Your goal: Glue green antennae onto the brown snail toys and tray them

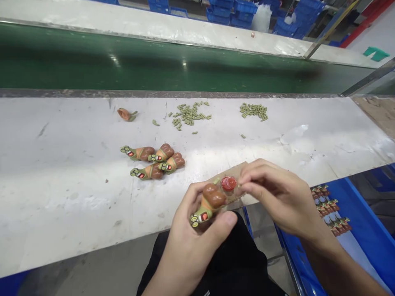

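Observation:
My left hand [197, 234] is closed around a toy figure [212, 196] with a glossy brown top, an orange band and a green face with round eyes and an open mouth. Just past that toy sits a small red round cap or dish [228, 183] on a brown cardboard piece [236, 170] at the table's near edge. Beside the red piece my right hand [274, 193] has its thumb and forefinger pinched together; what lies between the tips is too small to make out. Several matching toy figures [146, 154] lie grouped to the left on the white table.
Two piles of small green pieces, a left pile [188, 114] and a right pile [254, 110], lie farther back. An orange and green part [125, 114] sits at left. Behind runs a green conveyor belt [154, 68]. At lower right, a blue crate [364, 222] holds rows of toys.

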Demonstrator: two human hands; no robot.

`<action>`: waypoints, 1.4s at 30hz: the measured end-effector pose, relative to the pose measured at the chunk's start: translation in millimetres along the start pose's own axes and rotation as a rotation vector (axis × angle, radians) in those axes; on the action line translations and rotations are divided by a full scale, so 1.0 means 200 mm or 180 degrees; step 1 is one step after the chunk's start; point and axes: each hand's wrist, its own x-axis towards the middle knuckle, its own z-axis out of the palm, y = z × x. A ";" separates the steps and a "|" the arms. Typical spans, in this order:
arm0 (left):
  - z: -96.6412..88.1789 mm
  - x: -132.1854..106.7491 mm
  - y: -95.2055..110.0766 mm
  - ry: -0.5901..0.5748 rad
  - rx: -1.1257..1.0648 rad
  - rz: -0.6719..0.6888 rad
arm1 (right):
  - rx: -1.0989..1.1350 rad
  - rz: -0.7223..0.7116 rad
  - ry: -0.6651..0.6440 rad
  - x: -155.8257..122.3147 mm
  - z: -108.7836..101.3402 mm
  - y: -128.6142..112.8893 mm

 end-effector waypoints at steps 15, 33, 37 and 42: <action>0.05 0.01 -0.02 -0.0183 -0.0564 -0.0049 | 0.0583 0.0077 -0.0292 -0.13 0.06 -0.05; 0.08 -0.04 -0.06 0.0677 0.0618 0.0637 | 0.0086 0.0614 0.0692 -0.16 0.14 0.00; 0.00 -0.07 -0.15 0.0707 0.1791 0.1276 | -0.0907 0.0150 0.0647 -0.10 0.08 0.05; -0.02 -0.05 -0.22 0.0313 0.2268 0.1465 | -0.1197 -0.0172 0.0329 -0.07 0.08 0.10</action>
